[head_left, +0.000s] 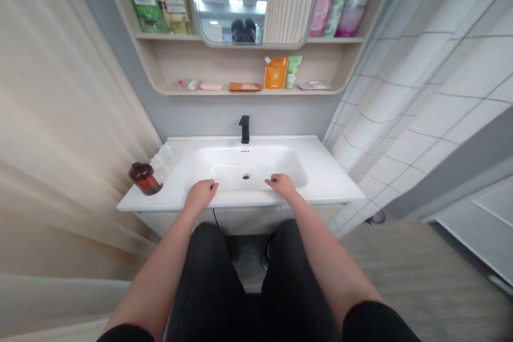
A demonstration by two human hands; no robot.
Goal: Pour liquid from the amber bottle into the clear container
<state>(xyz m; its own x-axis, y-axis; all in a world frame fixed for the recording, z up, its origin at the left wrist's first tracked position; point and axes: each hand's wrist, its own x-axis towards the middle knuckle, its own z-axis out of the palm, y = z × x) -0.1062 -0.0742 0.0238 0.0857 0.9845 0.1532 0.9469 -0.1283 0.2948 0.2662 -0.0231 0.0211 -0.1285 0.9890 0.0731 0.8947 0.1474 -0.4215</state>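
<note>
Both of my hands are above the front rim of a white washbasin (256,157). My left hand (202,192) is curled closed at the basin's front left, and no object shows in it. My right hand (281,184) is likewise closed, thumb pointing inward, over the front right of the bowl, with nothing visible in it. Whether either hand rests on the rim I cannot tell. Between them lies the dark drain (246,176), and behind it stands a black faucet (245,129).
On the counter's left end sits an amber bottle (146,179) beside some clear items (164,159). A wall cabinet holds an orange pouch (276,73), a green tube (293,71), an orange flat packet (244,87) and several bottles. A curtain (52,117) hangs at left; a mirror (236,5) is above.
</note>
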